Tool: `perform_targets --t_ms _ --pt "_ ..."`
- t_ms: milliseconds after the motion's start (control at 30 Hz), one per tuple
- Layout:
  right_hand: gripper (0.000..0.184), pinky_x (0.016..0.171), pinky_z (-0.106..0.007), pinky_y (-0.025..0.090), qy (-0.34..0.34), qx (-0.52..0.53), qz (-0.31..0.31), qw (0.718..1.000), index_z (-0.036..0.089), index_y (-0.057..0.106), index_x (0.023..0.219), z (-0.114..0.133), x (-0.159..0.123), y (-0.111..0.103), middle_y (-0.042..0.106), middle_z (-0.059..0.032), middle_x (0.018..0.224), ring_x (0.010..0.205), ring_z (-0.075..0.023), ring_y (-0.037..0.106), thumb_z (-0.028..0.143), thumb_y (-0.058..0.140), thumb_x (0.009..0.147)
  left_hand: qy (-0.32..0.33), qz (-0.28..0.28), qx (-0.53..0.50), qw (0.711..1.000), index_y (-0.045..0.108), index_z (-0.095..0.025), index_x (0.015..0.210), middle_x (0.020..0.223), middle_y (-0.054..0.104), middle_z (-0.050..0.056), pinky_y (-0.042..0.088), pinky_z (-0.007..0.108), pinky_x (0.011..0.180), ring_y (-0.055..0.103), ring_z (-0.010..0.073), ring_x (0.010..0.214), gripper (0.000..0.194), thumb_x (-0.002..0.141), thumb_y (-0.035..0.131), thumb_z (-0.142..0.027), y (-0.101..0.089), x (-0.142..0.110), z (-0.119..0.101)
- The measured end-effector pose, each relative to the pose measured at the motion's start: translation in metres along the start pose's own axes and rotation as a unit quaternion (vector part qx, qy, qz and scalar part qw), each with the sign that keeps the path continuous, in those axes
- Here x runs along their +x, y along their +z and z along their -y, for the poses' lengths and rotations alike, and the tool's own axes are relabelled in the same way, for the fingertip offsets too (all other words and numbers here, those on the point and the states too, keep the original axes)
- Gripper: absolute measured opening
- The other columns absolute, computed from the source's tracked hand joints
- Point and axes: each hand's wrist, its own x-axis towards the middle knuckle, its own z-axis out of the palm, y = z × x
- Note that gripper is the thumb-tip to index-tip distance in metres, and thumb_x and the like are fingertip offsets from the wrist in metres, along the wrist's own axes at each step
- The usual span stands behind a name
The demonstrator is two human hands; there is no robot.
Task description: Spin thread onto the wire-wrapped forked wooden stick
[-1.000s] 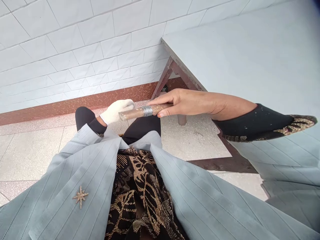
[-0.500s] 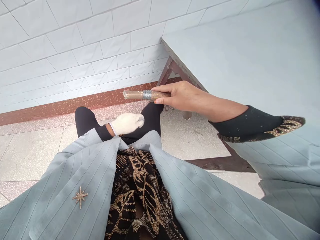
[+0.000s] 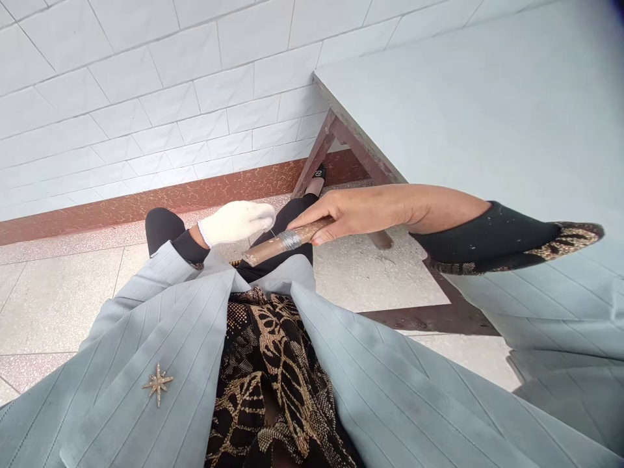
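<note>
My bare right hand (image 3: 336,211) grips a short brown wooden stick (image 3: 266,252) near its right end, above my lap. The stick slants, its free end low and to the left. Around its middle sits a tight coil of thin silvery wire (image 3: 290,241), just left of my fingertips. My left hand (image 3: 236,221), in a white knitted glove, is closed in a pinch above and left of the coil. A fine strand runs down from its gloved fingertips towards the coil. What lies inside the closed glove is hidden.
A table with a pale top (image 3: 439,117) and brown wooden legs (image 3: 319,153) stands at my right. Ahead rises a white tiled wall (image 3: 205,91) with a reddish-brown skirting (image 3: 234,184). My knees, in black trousers, are below my hands, over a speckled tiled floor (image 3: 63,292).
My left hand has moved up and slightly left. The stick in my right hand has come down and tilted, its free end dropping towards my lap.
</note>
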Motion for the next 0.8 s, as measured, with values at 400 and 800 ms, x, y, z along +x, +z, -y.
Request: perform_targets --t_ms 400,800 --pt "0.048 0.066 -0.037 0.048 0.061 0.05 -0.335 0.939 0.025 0.081 0.126 -0.008 0.02 0.007 0.063 -0.0016 0.076 0.069 -0.0197 0.058 0.05 0.073 0.086 -0.025 0.076 0.036 0.996 0.072 -0.02 0.104 0.095 0.077 0.006 0.05 0.033 0.079 0.072 0.0213 0.086 0.034 0.107 0.039 -0.03 0.035 -0.012 -0.011" --pt "0.032 0.077 -0.04 0.046 0.155 -0.374 -0.135 0.904 0.021 0.079 0.12 0.004 0.14 -0.022 0.077 -0.0133 0.097 0.089 -0.0283 0.069 0.028 0.061 0.095 -0.12 -0.02 0.138 0.983 0.073 -0.016 0.119 0.1 0.077 0.011 0.049 0.034 0.084 0.074 0.0267 0.098 0.037 0.11 0.042 -0.033 -0.023 -0.042 0.05"
